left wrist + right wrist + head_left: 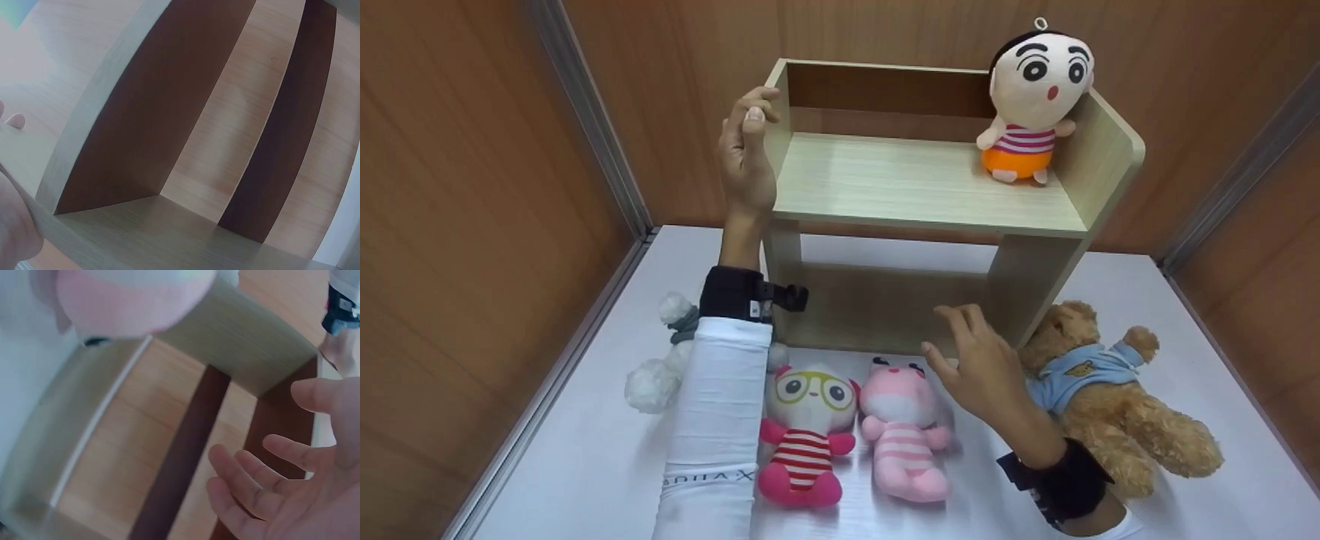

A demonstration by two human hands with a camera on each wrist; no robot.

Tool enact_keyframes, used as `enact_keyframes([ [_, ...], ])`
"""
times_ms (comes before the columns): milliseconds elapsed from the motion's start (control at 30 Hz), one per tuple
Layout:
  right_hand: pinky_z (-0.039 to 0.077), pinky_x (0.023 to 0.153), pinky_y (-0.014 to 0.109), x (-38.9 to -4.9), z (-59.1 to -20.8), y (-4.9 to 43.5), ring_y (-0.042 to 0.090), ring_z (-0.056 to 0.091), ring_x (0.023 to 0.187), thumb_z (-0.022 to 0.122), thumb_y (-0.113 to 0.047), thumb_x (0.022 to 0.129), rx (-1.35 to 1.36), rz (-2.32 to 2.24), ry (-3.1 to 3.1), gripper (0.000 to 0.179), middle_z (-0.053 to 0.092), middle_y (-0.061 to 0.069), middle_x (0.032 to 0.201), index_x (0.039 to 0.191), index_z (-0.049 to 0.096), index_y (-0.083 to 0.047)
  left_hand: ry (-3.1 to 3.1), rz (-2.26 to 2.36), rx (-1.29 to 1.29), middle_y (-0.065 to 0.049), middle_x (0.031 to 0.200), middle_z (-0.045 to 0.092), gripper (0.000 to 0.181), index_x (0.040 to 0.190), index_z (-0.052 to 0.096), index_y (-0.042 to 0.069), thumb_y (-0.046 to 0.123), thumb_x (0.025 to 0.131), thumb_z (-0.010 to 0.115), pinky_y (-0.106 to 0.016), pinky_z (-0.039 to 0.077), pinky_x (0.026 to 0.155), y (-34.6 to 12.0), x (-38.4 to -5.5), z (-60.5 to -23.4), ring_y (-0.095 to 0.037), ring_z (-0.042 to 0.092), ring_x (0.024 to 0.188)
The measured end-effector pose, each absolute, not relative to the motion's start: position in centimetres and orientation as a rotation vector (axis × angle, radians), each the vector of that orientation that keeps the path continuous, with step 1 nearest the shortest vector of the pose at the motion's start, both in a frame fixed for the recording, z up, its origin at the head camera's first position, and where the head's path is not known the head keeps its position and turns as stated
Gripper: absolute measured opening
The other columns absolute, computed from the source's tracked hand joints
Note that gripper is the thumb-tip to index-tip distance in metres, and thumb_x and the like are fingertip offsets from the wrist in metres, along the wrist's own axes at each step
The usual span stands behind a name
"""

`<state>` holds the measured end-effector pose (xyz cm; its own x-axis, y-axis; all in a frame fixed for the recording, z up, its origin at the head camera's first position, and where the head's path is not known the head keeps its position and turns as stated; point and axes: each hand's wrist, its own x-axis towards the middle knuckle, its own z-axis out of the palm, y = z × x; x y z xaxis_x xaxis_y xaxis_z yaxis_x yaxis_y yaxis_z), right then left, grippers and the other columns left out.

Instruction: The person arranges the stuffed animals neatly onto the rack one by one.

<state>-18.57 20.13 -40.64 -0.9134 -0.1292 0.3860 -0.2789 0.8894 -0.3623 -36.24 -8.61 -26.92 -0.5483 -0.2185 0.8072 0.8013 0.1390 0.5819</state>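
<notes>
The left hand point(746, 161) gripped the wood-grain shelf point(892, 180), seemingly steadying it. The right hand point(981, 369), fingers apart, apparently needed closing to grasp anything.

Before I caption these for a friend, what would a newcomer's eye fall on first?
Likely the doll, up at the right end of the shelf. Next, the glasses toy and pink frog, side by side in front of it, and the bear to their right. The left hand at the shelf's left side also stands out.
</notes>
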Motion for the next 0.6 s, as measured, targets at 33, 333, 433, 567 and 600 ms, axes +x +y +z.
enact_keyframes([
  [33,0.057,0.072,0.044,-18.6,-41.0,20.0,0.026,0.064,0.081,0.072,-0.038,0.094,0.301,0.596,-2.726,0.057,0.058,0.014,0.13,0.142,0.055,-0.013,-1.58,-1.543,-0.583,0.011,0.104,0.062,0.037,0.122,0.065,0.0,0.014,0.104,0.036,-0.025,0.018,0.118,-8.6,-36.3,-27.0,-0.018,0.057,0.114],
  [333,0.06,0.087,0.049,-18.5,-43.7,18.5,0.033,0.066,0.109,0.072,-0.049,0.091,0.246,0.636,-2.921,0.071,0.051,0.014,0.141,0.149,0.047,-0.016,-1.566,-1.539,-0.62,0.009,0.104,0.063,0.037,0.119,0.065,0.0,0.014,0.104,0.034,-0.03,0.011,0.123,-8.5,-36.3,-26.8,-0.023,0.057,0.118],
  [433,0.059,0.089,0.053,-18.4,-44.3,18.3,0.036,0.064,0.117,0.072,-0.055,0.089,0.233,0.642,-2.984,0.079,0.048,0.016,0.146,0.152,0.045,-0.016,-1.567,-1.533,-0.619,-0.001,0.114,0.067,0.034,0.109,0.065,0.002,0.015,0.104,0.034,-0.03,0.011,0.123,-8.5,-36.2,-26.9,-0.019,0.057,0.124],
  [567,0.051,0.099,0.064,-18.3,-44.8,18.2,0.045,0.051,0.137,0.072,-0.065,0.084,0.208,0.633,-3.076,0.094,0.04,0.021,0.158,0.156,0.039,-0.014,-1.567,-1.535,-0.62,-0.002,0.113,0.067,0.034,0.112,0.066,0.003,0.015,0.104,0.034,-0.03,0.013,0.122,-8.5,-36.1,-26.9,-0.023,0.057,0.124],
  [600,0.048,0.102,0.067,-18.3,-44.8,18.2,0.046,0.046,0.142,0.071,-0.067,0.083,0.2,0.634,-3.1,0.097,0.037,0.021,0.161,0.157,0.038,-0.014,-1.566,-1.537,-0.617,0.0,0.111,0.066,0.036,0.115,0.066,0.003,0.015,0.104,0.035,-0.029,0.013,0.122,-8.5,-36.1,-26.9,-0.025,0.057,0.123],
])
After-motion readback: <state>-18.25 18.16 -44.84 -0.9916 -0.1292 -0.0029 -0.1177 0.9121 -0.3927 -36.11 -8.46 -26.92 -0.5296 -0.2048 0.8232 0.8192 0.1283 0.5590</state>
